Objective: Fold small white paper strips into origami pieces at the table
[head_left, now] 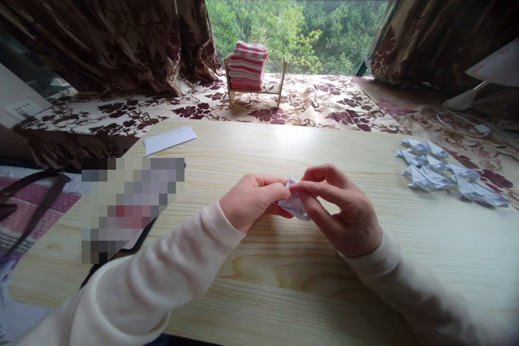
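Observation:
Between both hands, above the middle of the wooden table, is a small piece of folded white paper. My left hand pinches it from the left, thumb on top and fingers beneath. From the right, my right hand is closed on it too, with fingertips at its upper edge and thumb along its side. The fingers hide part of the paper, so its full shape cannot be made out. Several folded white paper pieces lie grouped at the table's right side.
A flat white paper strip rests at the back left of the table, behind a pixelated object with a dark edge. Beyond the table, a small wooden rack holds folded striped cloths. A white lamp stands far right.

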Demonstrator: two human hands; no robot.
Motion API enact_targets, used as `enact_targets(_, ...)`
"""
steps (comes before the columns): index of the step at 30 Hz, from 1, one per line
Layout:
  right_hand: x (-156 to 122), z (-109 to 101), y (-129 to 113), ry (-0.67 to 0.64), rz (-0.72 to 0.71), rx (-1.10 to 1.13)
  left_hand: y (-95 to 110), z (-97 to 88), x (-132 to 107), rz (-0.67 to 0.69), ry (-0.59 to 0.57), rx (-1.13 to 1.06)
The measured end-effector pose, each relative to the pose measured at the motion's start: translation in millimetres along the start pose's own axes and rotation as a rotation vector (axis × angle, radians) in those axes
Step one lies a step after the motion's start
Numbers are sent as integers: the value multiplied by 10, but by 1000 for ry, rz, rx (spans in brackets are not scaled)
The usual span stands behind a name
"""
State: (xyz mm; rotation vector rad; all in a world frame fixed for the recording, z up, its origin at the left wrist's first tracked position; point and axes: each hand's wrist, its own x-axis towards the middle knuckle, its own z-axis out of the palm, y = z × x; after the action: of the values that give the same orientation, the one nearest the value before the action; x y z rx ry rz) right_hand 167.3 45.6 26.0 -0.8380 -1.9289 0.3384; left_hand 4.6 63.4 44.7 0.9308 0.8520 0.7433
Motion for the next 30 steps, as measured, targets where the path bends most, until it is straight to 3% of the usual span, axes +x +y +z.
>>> enact_targets(2,0,-17,8,-3,49,22,-19,10,6,8,8,27)
enact_targets(9,30,-106,91,-19,432,166,-34,20,14,101,60,206)
enact_targets(15,-2,-63,96,-110,498,197,-29,55,-1,142,99,183)
enact_targets(21,-23,-13,119,-75,554,265,-41,63,19,141,139,200)
enact_targets(26,-15,6,140,-58,660,378,-67,42,22,141,240,344)
enact_targets(30,6,-25,128,-77,653,372,-70,50,-3,200,257,407)
